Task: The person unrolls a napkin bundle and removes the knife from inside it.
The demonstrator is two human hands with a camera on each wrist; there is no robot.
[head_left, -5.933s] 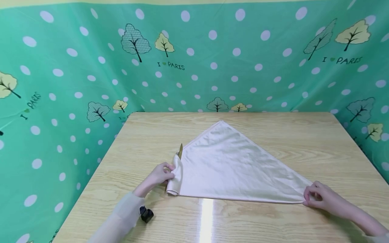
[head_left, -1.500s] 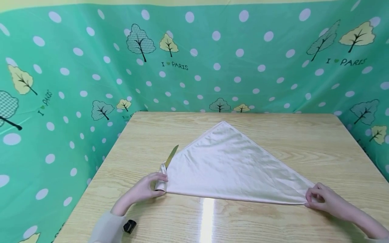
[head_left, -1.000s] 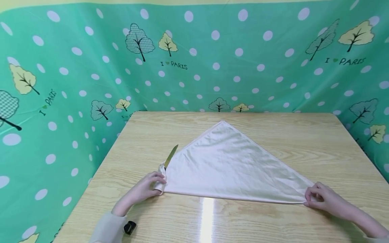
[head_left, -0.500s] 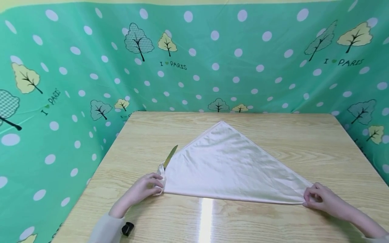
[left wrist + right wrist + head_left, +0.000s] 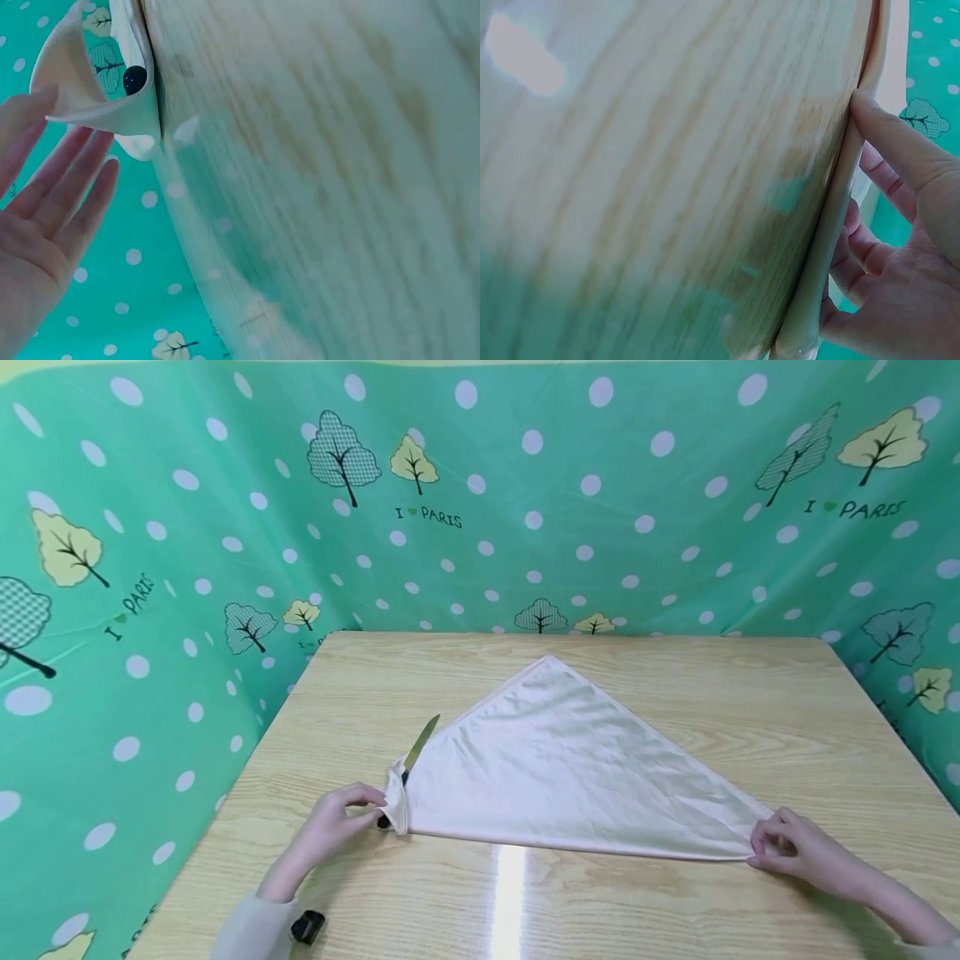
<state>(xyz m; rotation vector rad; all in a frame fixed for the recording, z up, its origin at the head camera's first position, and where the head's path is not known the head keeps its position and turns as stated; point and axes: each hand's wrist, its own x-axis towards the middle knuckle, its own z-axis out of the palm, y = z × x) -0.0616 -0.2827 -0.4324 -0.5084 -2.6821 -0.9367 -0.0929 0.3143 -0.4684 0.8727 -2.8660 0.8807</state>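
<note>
A pale satin cloth point(image 5: 577, 760), folded into a triangle, lies with its peak away from me. At its left end a knife point(image 5: 422, 745) lies slantwise, its gold-coloured blade bare and its black handle partly covered by the cloth. My left hand point(image 5: 330, 827) pinches the cloth's left corner between thumb and fingers and lifts it off the handle. In the left wrist view the raised flap point(image 5: 112, 116) curls around the round black handle end point(image 5: 135, 80). At the far right corner my right hand point(image 5: 806, 856) pinches the cloth edge; its thumb lies along that edge in the right wrist view.
The wooden table point(image 5: 637, 910) carries a bright glare strip at the front. A green dotted curtain point(image 5: 480, 527) with tree prints hangs behind and at both sides. A small black object point(image 5: 307, 927) sits beside my left sleeve.
The rolled left end has been unrolled leftward, baring more of the blade. Just now my left hand drew back left with the corner, and the black handle end came into sight. The right hand stayed.
</note>
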